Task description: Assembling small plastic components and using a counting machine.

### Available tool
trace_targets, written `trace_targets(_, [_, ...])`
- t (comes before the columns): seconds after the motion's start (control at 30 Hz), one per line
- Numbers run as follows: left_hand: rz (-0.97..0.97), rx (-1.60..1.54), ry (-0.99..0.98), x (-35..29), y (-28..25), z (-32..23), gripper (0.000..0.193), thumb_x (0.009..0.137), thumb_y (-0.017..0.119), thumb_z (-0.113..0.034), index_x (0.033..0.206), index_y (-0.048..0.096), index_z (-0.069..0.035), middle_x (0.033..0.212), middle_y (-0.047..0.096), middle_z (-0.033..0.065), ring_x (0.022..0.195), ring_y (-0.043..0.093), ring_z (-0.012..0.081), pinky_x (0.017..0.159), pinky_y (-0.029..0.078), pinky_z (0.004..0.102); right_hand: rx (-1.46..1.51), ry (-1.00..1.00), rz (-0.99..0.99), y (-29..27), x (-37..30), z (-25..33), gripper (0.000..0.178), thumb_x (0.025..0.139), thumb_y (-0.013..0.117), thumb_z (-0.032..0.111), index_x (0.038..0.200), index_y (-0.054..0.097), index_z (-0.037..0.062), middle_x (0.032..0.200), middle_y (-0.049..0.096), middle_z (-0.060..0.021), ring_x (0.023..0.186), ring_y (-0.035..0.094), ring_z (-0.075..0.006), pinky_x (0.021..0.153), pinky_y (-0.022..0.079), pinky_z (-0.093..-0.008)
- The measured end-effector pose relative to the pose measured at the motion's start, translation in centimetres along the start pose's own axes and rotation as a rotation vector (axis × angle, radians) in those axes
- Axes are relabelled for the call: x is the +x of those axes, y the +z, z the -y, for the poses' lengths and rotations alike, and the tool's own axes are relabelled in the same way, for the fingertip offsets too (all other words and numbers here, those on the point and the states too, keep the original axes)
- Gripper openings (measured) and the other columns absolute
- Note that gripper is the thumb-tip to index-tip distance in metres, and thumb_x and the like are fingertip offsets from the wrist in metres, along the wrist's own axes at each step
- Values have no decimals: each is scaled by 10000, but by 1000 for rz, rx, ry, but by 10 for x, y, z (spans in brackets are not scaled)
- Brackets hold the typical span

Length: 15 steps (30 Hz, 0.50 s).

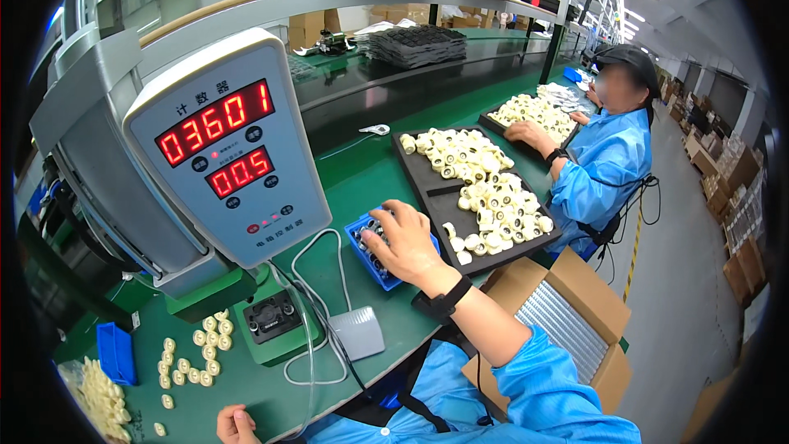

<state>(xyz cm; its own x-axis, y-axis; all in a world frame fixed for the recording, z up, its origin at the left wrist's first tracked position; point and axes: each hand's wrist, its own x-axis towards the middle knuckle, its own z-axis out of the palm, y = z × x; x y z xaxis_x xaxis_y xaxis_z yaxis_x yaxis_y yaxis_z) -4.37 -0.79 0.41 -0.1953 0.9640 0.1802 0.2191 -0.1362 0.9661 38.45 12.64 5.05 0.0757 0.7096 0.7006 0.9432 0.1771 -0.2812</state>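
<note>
My right hand (404, 240) reaches over a small blue bin (388, 279) on the green bench, its thumb and fingers apart and bent down toward the small dark metallic parts (374, 263) inside. Whether a fingertip touches a part cannot be seen. At the lower edge my left hand (237, 426) is closed, thumb against the curled fingers; anything in its grip is hidden. Several cream round parts (205, 353) with dark centres lie loose on the bench beyond that hand. Between the hands stands a green-based machine (279, 321) with a grey control box (226, 148) showing red digits.
A black tray (436, 191) of cream parts stands right of the bin. Below it an open carton (526, 279) holds rows of silvery pieces. Cables run by a grey pedal-like box (358, 333). A second blue bin (116, 353) stands left. A co-worker (608, 156) handles another tray.
</note>
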Motion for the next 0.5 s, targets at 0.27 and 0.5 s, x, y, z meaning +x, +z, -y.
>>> trace_targets(0.27, [-38,35,-13,-1,3,-2,148,984,569,-85,1014,662,26,742,559,2,661,479,71,605,390,216,-51,231,-167,-79,-83,-50,217,800,666,86,1005,618,35,1007,583,-161,961,553,-353,846,441,-434])
trace_targets(0.5, [-32,30,-16,1,2,0,139,979,561,-78,1009,655,21,735,555,3,651,475,75,593,385,218,97,780,-373,-103,-148,-75,348,907,678,163,1128,473,-10,918,530,-117,799,576,-187,695,488,-312])
